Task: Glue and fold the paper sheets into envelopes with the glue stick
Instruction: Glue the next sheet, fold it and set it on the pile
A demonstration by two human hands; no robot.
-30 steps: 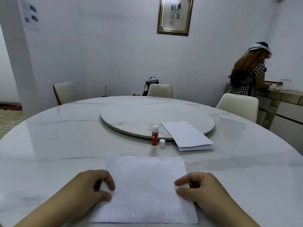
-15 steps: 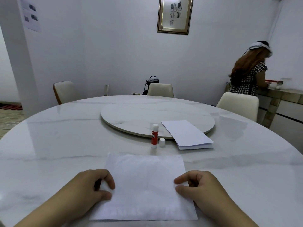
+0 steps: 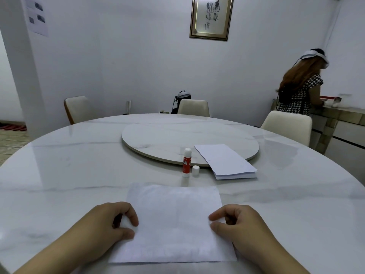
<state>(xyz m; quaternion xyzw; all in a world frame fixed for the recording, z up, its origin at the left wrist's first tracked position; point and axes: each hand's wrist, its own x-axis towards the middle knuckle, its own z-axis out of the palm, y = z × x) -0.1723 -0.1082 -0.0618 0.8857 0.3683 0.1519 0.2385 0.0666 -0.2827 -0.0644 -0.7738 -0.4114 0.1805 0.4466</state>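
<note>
White lettering on the red glue stick [image 3: 186, 162] reads "GLUE STICK" — the framed wall calligraphy [image 3: 211, 16] stays illegible.

Your round marble table [image 3: 59, 175] carries a turntable [image 3: 167, 139] at twelve o'clock — cream chairs [image 3: 194, 107] ring it, framed calligraphy [image 3: 211, 16] above.

Dim, bluish, even light; soft reflections on the glossy table [image 3: 79, 175]; wide-angle bending at edges; focus sharp.
</note>
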